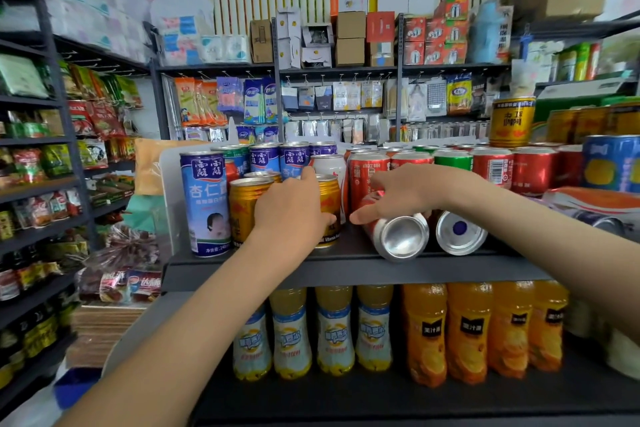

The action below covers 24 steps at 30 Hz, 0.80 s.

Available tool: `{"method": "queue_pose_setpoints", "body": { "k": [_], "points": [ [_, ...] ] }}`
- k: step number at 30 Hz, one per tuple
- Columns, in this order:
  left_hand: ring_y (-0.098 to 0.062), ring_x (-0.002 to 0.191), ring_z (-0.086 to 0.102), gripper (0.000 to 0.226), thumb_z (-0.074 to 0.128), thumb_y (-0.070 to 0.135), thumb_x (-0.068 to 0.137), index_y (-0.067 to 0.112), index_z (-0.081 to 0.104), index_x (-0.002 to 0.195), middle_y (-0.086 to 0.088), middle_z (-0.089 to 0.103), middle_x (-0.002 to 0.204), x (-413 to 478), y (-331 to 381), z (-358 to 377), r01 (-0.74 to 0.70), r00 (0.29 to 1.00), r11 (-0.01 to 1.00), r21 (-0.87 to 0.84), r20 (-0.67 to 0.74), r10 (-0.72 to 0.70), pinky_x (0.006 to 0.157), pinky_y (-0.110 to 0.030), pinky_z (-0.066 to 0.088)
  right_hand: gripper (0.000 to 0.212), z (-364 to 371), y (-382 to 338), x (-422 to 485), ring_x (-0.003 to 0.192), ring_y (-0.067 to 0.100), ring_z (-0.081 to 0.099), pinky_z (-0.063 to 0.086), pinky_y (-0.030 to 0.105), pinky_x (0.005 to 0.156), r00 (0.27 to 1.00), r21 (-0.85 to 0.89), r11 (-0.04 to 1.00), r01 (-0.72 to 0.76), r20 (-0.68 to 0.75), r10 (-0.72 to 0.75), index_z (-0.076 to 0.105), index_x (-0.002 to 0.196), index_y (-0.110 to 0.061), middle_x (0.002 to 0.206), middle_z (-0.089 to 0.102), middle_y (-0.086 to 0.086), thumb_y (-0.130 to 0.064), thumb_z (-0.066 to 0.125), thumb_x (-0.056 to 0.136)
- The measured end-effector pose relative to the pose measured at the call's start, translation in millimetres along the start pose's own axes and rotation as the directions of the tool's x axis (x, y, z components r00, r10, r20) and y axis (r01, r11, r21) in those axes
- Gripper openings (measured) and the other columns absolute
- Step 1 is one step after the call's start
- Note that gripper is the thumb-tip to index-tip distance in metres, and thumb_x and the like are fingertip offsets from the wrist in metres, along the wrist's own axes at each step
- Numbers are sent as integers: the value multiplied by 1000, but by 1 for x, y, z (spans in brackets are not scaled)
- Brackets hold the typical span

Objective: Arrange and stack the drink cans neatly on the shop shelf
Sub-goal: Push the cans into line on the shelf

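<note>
Tall blue can: "露露" at top, "杏仁" beneath, "240" in the small print at its foot.
Blue cans behind: the same "露露".
Gold can: "Vitamin" in small print near the base.
Orange juice bottles: "美汁源" on black labels.
Red can: a barcode, digits too small to read.

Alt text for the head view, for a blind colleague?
On the top shelf, the left hand grips an upright gold can while the right hand holds a red can lying on its side. Another toppled can lies beside it.
</note>
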<state>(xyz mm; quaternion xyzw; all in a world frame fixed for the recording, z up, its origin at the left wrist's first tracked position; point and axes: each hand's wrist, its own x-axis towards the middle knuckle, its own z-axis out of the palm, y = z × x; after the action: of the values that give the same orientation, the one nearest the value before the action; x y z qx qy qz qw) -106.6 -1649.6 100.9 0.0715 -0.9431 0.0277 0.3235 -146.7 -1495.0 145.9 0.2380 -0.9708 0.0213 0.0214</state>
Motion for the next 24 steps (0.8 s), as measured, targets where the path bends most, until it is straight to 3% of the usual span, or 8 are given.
{"method": "queue_pose_setpoints", "body": {
  "k": [4, 9, 12, 13, 15, 18, 20, 24],
  "points": [
    [-28, 100, 59, 61, 59, 49, 87, 14, 36, 131, -9, 60, 113, -1, -4, -4, -15, 1000, 1000, -6, -17, 15, 65, -32, 43, 85, -3, -8, 1, 125, 26, 45, 42, 35, 97, 997, 23, 999, 21, 73, -23, 29, 146, -16, 144, 41, 5, -59, 61, 80],
    [-27, 103, 58, 54, 58, 47, 88, 15, 39, 127, -9, 59, 114, -1, -9, -8, -29, 999, 999, -46, 17, 30, 73, -35, 48, 70, -3, -7, -2, 110, 29, 56, 48, 36, 88, 999, 103, 995, 13, 42, -18, 45, 133, 1, 134, 52, 20, -39, 64, 80],
    [-26, 102, 57, 52, 56, 48, 89, 16, 40, 127, -8, 59, 114, -1, -10, -10, -37, 999, 998, -49, 18, 38, 73, -34, 48, 71, 0, -2, -3, 122, 36, 52, 45, 45, 101, 998, 185, 982, -33, 50, 24, 47, 133, 5, 134, 51, 22, -38, 62, 79],
    [-26, 103, 57, 52, 54, 49, 90, 16, 40, 127, -8, 59, 114, -1, -11, -11, -41, 999, 998, -49, 17, 42, 72, -33, 47, 69, 1, 0, -3, 117, 33, 56, 48, 42, 98, 998, 223, 974, -46, 45, 37, 49, 131, 4, 131, 55, 21, -37, 63, 79],
    [-26, 103, 57, 50, 51, 50, 91, 17, 41, 128, -7, 59, 113, 0, -11, -12, -51, 999, 997, -51, 11, 52, 71, -32, 44, 60, 2, 5, -2, 92, 25, 65, 53, 32, 77, 998, 313, 948, -61, 40, 51, 54, 125, 2, 115, 65, 17, -34, 64, 78],
    [-25, 103, 57, 47, 45, 50, 94, 19, 43, 129, -7, 59, 113, 1, -11, -14, -65, 998, 996, -53, -21, 64, 72, -31, 43, 38, 2, 12, -2, 70, 18, 66, 52, 22, 57, 997, 453, 888, -78, 57, 58, 53, 112, -5, 90, 68, 10, -25, 65, 81],
    [-25, 105, 55, 44, 42, 49, 95, 20, 46, 128, -7, 58, 115, 1, -9, -14, -65, 997, 995, -70, -48, 61, 74, -31, 42, 34, 3, 17, 0, 71, 19, 67, 53, 23, 58, 997, 558, 827, -73, 57, 50, 51, 110, -7, 89, 68, 9, -18, 66, 81],
    [-25, 116, 46, 46, 40, 48, 96, 19, 50, 129, -8, 54, 124, 6, -4, -12, -52, 996, 992, -114, -80, 43, 89, -34, 42, 54, 9, 21, 10, 89, 24, 67, 57, 35, 77, 1000, 656, 755, -16, 8, 14, 45, 121, -8, 105, 64, 10, -14, 73, 75]
  ]
}}
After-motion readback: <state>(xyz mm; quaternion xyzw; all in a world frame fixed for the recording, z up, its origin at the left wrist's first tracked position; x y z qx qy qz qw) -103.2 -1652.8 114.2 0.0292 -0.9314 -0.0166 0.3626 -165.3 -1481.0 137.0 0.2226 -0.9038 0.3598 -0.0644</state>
